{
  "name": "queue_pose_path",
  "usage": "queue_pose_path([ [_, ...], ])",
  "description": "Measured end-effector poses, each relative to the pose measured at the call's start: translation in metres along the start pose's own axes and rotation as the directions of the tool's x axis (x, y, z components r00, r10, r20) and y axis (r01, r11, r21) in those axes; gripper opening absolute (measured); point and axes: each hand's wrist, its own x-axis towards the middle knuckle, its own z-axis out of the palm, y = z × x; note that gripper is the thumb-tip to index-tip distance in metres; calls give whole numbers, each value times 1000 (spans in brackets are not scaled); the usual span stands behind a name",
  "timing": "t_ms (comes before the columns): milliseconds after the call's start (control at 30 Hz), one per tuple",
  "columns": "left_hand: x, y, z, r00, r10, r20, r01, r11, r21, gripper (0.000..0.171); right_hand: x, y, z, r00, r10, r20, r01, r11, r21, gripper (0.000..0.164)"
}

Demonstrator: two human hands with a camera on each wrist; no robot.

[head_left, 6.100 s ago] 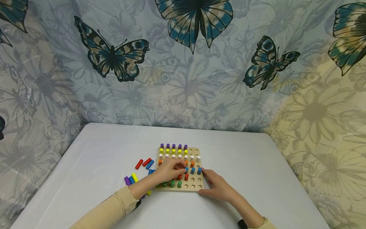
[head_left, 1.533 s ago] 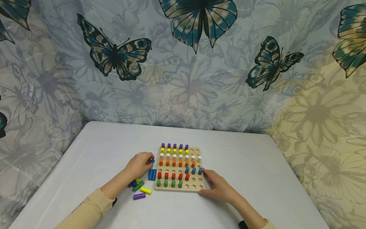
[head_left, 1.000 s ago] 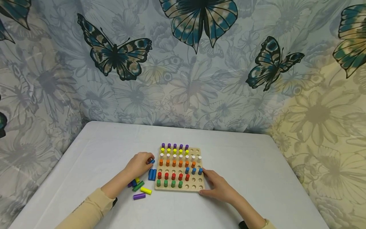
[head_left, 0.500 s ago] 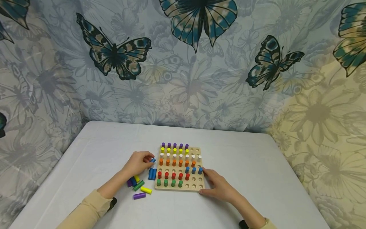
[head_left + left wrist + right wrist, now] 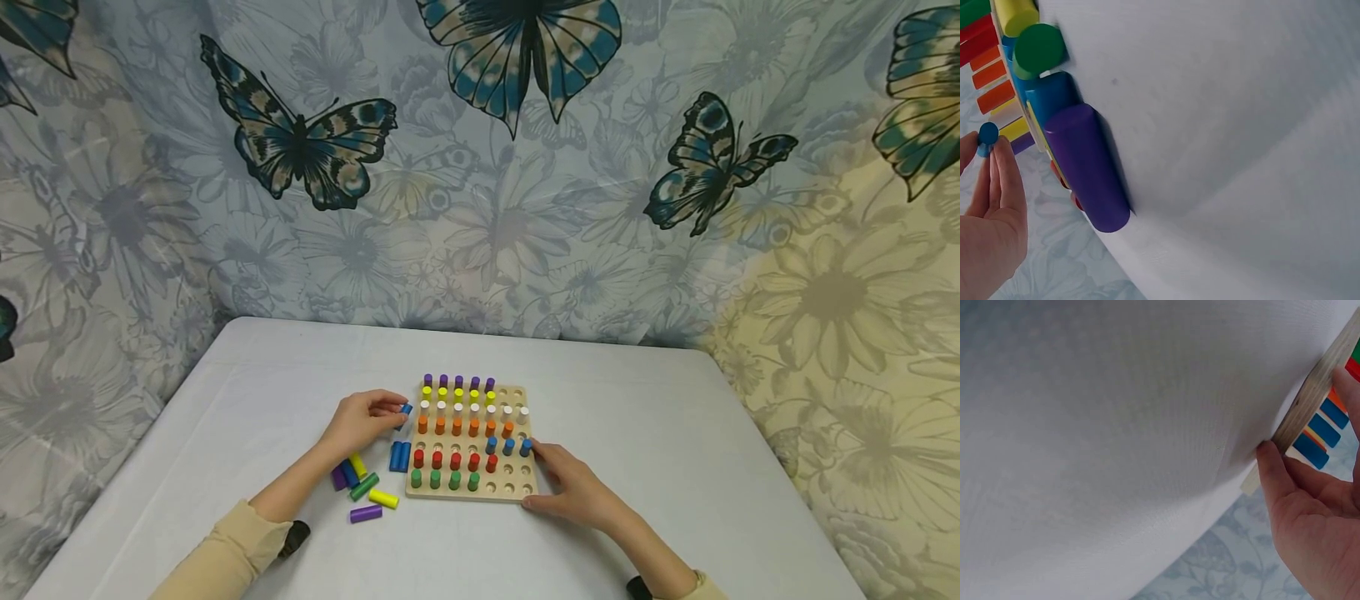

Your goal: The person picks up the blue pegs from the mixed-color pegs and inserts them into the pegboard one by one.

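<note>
My left hand [image 5: 363,421] pinches a blue peg [image 5: 406,409] between thumb and fingertips, at the left edge of a wooden pegboard [image 5: 517,477]. The peg's round end faces the camera in the left wrist view. Rows of coloured pegs stand in the board: purple, yellow, white, orange, blue, red and green. In the blue row, three pegs [image 5: 508,447] fill the right end and the holes to their left are bare. My right hand [image 5: 573,487] rests against the board's right edge, thumb near the front corner and fingers farther back; the right wrist view shows its fingertips [image 5: 1266,450] at the wooden side.
Two blue pegs [image 5: 400,457] lie beside the board's left edge. Closer to me lie loose pegs: green [image 5: 364,487], yellow [image 5: 384,499] and purple [image 5: 366,514], with several more by the left wrist. A white cloth [image 5: 630,400] covers the table; a butterfly-print backdrop [image 5: 510,250] hangs behind.
My left hand was over the board's blue row, then moved left to the loose pegs. It has since lifted a blue peg slightly, tilting it more upright. My right hand stays put.
</note>
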Motion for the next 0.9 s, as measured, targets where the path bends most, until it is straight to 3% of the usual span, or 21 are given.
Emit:
queue_pose_path([
  [500,-3,9,5,999,-44,2,43,976,-212,33,1,-2,0,1000,0,-2,0,1000,0,88],
  [900,-4,22,13,1000,-7,23,14,947,-322,36,0,-1,0,1000,2,-2,-2,1000,-6,88],
])
